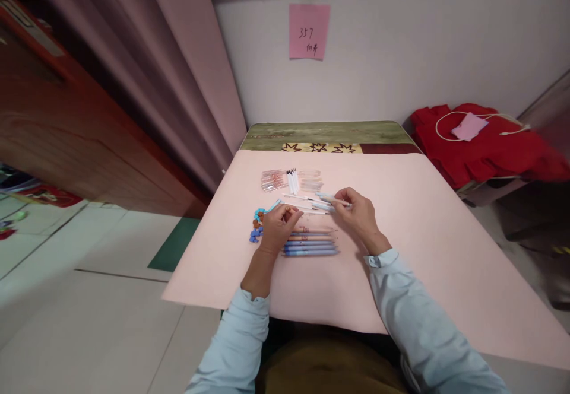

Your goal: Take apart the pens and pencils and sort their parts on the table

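My right hand (358, 213) pinches a pale blue pen barrel (330, 199) that lies across the pink sheet (401, 245). To its left, my left hand (276, 226) is curled with its fingers closed on a small part I cannot make out. Between and below the hands lies a row of several finished pens (312, 244), orange and blue. Small blue and brown caps (257, 226) sit just left of my left hand. Beyond the hands lie clear barrels (273, 180), white refills (293, 180) and more clear parts (310, 179).
The pink sheet covers a table whose green wooden far edge (327, 133) meets the wall. A pink note (309, 31) hangs on the wall. Red cloth with a white cable (483, 142) lies at right. A curtain and a wooden door (66, 115) stand at left.
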A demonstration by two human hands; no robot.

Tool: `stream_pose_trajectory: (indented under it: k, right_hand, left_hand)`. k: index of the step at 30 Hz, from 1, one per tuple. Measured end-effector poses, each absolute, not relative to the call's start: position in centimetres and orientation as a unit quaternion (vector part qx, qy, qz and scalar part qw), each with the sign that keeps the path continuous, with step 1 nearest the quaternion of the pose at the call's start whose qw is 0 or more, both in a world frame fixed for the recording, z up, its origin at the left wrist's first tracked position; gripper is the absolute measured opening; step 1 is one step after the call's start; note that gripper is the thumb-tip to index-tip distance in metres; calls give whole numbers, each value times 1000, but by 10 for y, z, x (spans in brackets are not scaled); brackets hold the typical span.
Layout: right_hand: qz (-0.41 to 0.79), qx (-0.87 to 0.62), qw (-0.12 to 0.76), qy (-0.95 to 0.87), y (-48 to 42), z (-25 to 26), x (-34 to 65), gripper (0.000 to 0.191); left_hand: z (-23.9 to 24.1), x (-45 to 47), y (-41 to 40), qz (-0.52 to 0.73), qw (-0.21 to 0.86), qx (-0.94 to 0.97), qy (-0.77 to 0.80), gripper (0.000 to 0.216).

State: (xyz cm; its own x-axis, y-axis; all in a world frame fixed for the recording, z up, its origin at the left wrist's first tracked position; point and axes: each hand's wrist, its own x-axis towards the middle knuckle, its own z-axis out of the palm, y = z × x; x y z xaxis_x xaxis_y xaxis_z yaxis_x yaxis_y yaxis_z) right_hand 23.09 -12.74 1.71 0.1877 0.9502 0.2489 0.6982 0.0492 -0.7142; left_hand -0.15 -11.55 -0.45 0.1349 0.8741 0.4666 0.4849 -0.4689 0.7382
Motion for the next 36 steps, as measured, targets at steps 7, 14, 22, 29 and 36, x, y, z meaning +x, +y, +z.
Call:
stream_pose_trajectory:
  k: [7, 14, 22, 29, 36]
  right_hand:
    - [105, -668, 360, -643, -124, 8, 231, 10]
    - [37, -615, 365, -698, -126, 9, 229, 11]
    - [186, -472, 225, -832, -134, 16, 223, 9]
    - [174, -447, 232, -847, -132, 15, 223, 12]
    - [176, -458, 237, -839, -133, 18, 220, 8]
  left_hand:
    - [-9, -5, -112, 463, 199, 711, 491, 28]
    - [-5, -5, -115, 477, 106, 711, 505, 21]
    - [-8, -8, -113, 476, 54, 681, 553, 7]
    - [-14, -10, -111, 421, 3, 687, 593, 3]
    - [-22, -14, -108, 416, -24, 684, 598, 6]
